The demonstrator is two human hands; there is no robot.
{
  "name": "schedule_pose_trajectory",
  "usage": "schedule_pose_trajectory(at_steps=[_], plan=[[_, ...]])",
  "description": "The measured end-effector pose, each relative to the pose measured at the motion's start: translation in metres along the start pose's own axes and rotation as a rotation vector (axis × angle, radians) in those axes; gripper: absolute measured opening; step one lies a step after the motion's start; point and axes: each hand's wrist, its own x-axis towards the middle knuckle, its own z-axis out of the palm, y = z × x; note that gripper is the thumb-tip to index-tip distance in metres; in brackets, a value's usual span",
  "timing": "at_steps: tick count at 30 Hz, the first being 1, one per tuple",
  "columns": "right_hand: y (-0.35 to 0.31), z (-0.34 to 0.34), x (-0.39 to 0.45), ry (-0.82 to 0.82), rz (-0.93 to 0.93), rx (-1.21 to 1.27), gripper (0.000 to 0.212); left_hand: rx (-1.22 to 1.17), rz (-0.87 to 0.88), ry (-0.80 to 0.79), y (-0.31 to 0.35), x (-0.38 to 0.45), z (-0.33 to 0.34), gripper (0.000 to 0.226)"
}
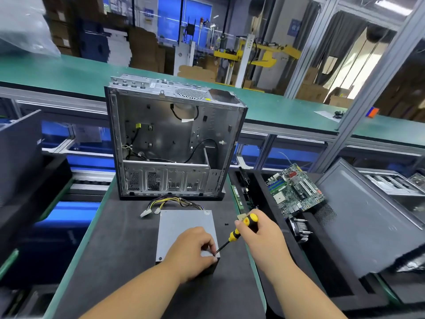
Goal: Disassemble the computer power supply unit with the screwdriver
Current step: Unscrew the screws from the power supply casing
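Observation:
A grey metal power supply unit [181,224] lies flat on the black mat, its bundle of yellow and black cables [170,202] trailing toward the far side. My left hand [193,252] rests on the unit's near right corner, fingertips pinched at the screwdriver tip. My right hand [259,236] grips the yellow-and-black handle of the screwdriver [239,233]. Its thin shaft slants down and left to that corner. A small black screw [226,224] lies on the mat right of the unit.
An empty computer case [172,143] stands open just behind the unit. A motherboard [295,189] and a heatsink [299,229] sit in a black tray [317,272] to the right, beside a grey side panel [368,217]. Green conveyor benches run behind.

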Motion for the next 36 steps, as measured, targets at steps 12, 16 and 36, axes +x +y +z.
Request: schedule_pose_trajectory(at_steps=[12, 16, 36], plan=[[-0.007, 0.003, -0.004, -0.006, 0.009, -0.058, 0.032, 0.007, 0.007, 0.005, -0.001, 0.0, 0.0, 0.011], [-0.008, 0.002, -0.004, -0.006, 0.002, -0.124, 0.031, 0.018, 0.013, 0.006, -0.001, -0.001, 0.0, 0.012], [-0.037, 0.003, 0.002, -0.152, -0.206, -0.586, 0.02, 0.053, 0.036, -0.002, -0.001, -0.001, 0.001, 0.015]])
